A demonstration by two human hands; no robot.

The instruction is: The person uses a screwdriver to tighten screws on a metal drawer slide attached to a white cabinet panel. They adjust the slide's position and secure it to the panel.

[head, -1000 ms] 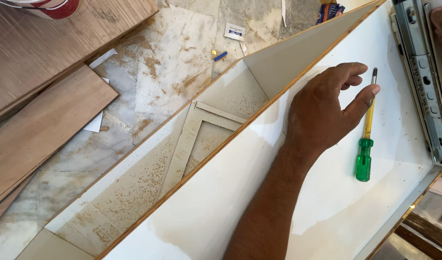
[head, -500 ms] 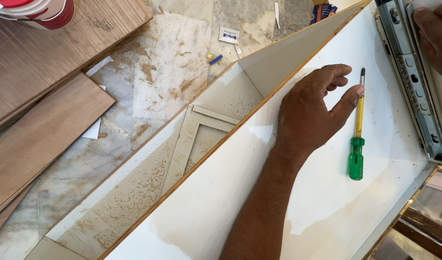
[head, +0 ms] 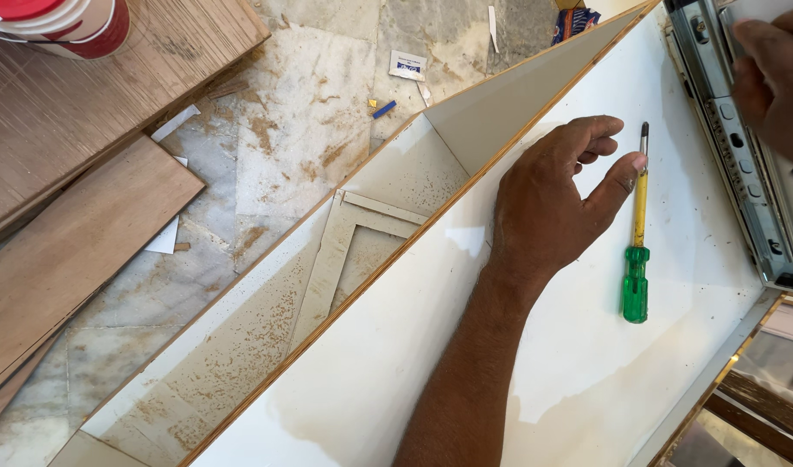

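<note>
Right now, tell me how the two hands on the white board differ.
The left hand lies spread flat on the white laminated board, fingertips touching the yellow shaft of the green-handled screwdriver; the right hand rests on the grey metal drawer slide at the board's edge. The left hand shows fully with its forearm; the right hand is cut off by the frame. Neither hand visibly grips anything.

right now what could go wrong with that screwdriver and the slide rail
The left hand only touches the screwdriver shaft with its thumb, so the tool might roll across the smooth white panel. The right hand presses the metal drawer slide near the panel's edge; it could shift out of line.
</note>
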